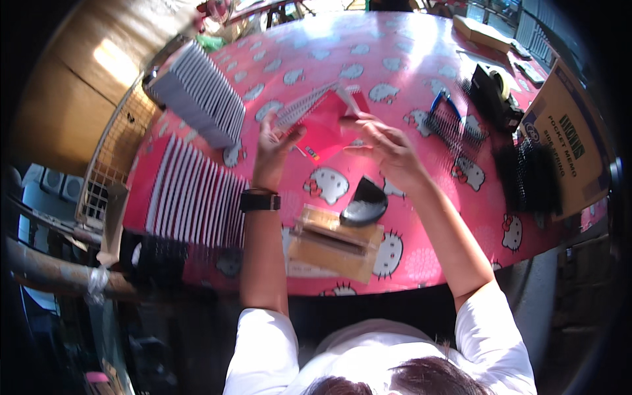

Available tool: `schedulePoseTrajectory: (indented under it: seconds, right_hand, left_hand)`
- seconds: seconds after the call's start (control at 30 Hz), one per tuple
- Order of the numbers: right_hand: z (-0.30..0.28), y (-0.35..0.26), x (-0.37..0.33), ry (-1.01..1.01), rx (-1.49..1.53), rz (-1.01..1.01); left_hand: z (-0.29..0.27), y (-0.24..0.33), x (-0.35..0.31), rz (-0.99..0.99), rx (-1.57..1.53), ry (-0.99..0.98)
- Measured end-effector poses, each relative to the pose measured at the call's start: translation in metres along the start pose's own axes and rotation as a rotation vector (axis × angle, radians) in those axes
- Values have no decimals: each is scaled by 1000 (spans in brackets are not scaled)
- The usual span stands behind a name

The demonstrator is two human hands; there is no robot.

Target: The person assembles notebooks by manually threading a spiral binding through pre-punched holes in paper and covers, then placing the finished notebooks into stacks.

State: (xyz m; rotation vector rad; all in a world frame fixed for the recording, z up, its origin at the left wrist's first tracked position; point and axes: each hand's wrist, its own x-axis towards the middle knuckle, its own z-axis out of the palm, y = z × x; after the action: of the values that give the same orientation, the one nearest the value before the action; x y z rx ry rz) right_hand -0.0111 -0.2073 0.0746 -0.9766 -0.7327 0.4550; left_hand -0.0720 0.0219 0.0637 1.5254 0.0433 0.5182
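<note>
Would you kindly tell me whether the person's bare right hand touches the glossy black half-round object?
Apart: the head view shows pink tablecloth between the right hand and the black object.

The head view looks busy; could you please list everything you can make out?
Table cover: one, pink and white, centre
Held booklets: count unclear, pink and white, between hands
Booklet rows: two, grey-white and pink-white, table's left
Rounded piece: one, black, lower centre
Block: one, brown, lower centre
Coil-like bundles: at least two, dark, right side
Tape holder: one, black, upper right
Carton: one, brown, right edge
Flat box: one, tan, upper right
Wire basket: one, pale, left of table
Wristband: one, black, left wrist
Shirt: one, white, bottom
Left hand: one, bare, gripping booklets
Right hand: one, bare, booklets' right
</note>
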Motion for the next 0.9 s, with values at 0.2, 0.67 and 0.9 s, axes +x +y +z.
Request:
schedulePoseTrajectory:
  seconds: [0.2, 0.67, 0.9]
  right_hand:
    - [45, -18, -121, 133, -431, -266]
    - [63, -6, -166, 63, -874, -279]
    - [80, 13, -150, 287, -100, -190]
  left_hand:
    - [3, 55, -107, 187, -81, -217]
    - [-26, 47, -166, 189, 242, -203]
    - [31, 16, -170, -52, -265, 62]
